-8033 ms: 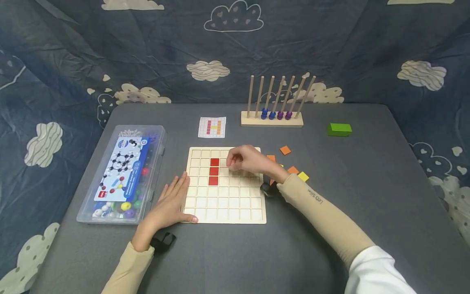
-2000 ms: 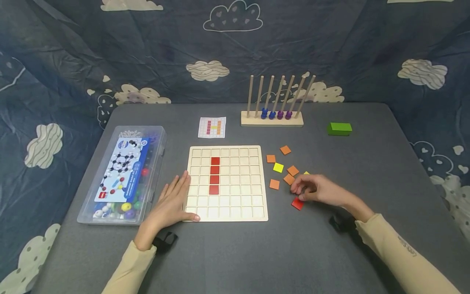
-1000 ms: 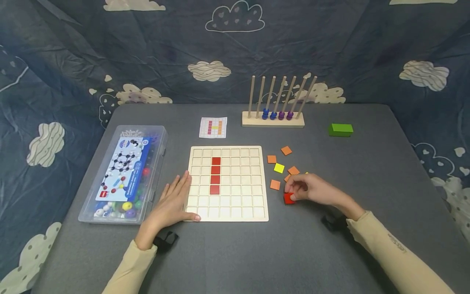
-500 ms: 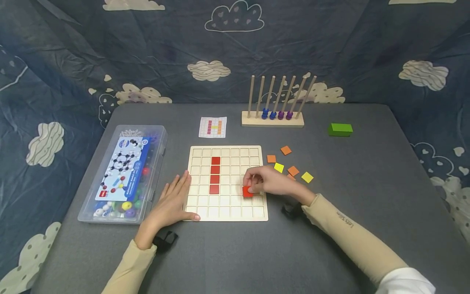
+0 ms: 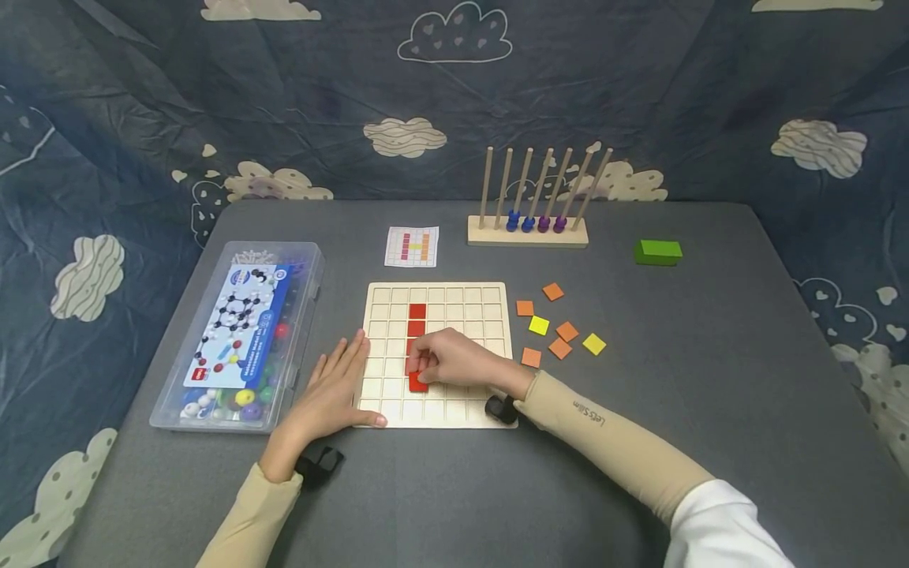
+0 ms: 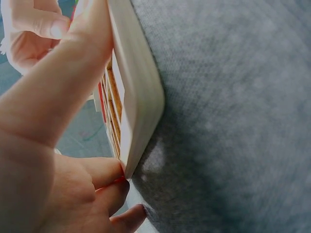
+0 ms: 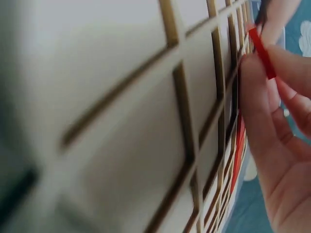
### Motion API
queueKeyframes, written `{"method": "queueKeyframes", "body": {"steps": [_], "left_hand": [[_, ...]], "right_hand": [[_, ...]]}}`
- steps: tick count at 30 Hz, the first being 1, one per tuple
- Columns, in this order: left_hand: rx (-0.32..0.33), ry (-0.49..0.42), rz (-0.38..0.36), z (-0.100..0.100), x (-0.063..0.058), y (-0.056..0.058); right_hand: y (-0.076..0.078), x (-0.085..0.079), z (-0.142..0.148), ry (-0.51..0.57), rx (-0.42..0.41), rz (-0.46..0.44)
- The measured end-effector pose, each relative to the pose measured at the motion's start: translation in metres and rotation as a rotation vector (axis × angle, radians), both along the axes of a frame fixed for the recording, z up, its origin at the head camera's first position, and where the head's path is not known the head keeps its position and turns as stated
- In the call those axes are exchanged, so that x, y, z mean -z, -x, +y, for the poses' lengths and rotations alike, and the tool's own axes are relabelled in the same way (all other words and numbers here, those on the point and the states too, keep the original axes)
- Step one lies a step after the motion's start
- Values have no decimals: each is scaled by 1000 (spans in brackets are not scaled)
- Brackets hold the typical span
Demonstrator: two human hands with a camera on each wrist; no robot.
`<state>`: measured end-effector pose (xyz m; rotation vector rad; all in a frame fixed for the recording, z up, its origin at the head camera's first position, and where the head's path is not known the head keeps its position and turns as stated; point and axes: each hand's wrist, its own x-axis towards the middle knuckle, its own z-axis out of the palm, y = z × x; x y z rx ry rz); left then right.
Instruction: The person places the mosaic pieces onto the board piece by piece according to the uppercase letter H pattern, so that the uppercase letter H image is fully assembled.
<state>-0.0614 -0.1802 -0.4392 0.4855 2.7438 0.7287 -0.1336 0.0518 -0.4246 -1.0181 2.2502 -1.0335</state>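
My right hand [image 5: 458,361] pinches a red square tile [image 5: 417,383] between thumb and fingers, low over the wooden grid board [image 5: 490,410]. In the right wrist view that tile [image 7: 262,53] stands tilted between the fingertips. A column of red tiles [image 5: 417,312] lies in the grid just beyond it, its lower part partly covered by the fingers. My left hand [image 5: 330,386] rests along the board's left edge, fingers straight and spread, thumb over the near left corner. In the left wrist view the thumb [image 6: 73,73] lies across the board's raised rim [image 6: 141,92].
Several orange tiles [image 5: 530,357] and two yellow tiles [image 5: 594,343] lie right of the board. Behind it are a printed pattern card [image 5: 412,247] and a peg stand with beads [image 5: 527,231]. A molecular model box [image 5: 237,339] lies left, a green block [image 5: 657,252] far right.
My right hand has picked up a red tile from the table on the right and carried it left over the board, below the red column. A fourth red tile joined the column earlier. The left hand stays.
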Motion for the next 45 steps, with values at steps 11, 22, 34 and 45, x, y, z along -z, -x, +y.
{"method": "queueKeyframes", "body": {"steps": [11,22,34,45], "left_hand": [[1,-5,8,-1,-2,-1],[1,-11,19,0,-1,0],[-6,-21,7,-1,5,1],[-2,-17,1,-1,5,1]], "right_hand": [[-12,-1,-15,-116,-19,256],[2,-2,5,28,-14,2],[34,-9,91,177,183,-233],[47,-7,168,180,404,-274]]}}
